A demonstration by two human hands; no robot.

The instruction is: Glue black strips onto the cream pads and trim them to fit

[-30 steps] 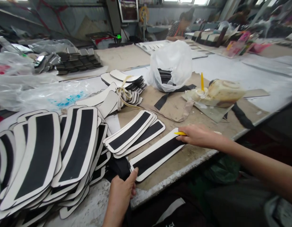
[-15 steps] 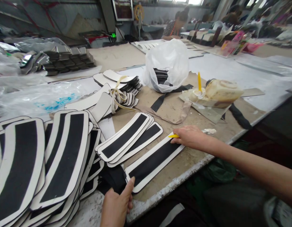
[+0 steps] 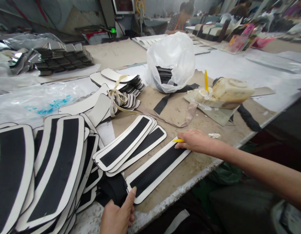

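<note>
A long white panel with a black strip (image 3: 155, 170) lies on the brown board near the table's front edge. At its near left end, my left hand (image 3: 118, 211) presses the corner with the thumb, its other fingers curled. My right hand (image 3: 194, 140) rests over the far end, closed round a yellow pointed stick (image 3: 177, 140). Behind that hand shows a white-coated lump (image 3: 214, 135), roughly in line with the stick. Just left of this panel is a small fanned stack of curved panels (image 3: 131, 143). Black fabric (image 3: 113, 188) lies beside my left hand.
More black-striped panels (image 3: 55, 169) are piled at the left. Behind them sit white pieces tied with a pale ribbon (image 3: 116, 94). A plastic bag (image 3: 171, 58) holds dark pieces. A stained bottle (image 3: 230, 92) lies right, with another yellow stick (image 3: 206, 81) upright beside it. A person (image 3: 181, 19) is across the table.
My view has shifted slightly, so the panel piles appear further left. Both hands keep nearly the same places on the panel, and the yellow stick stays in my right hand.
</note>
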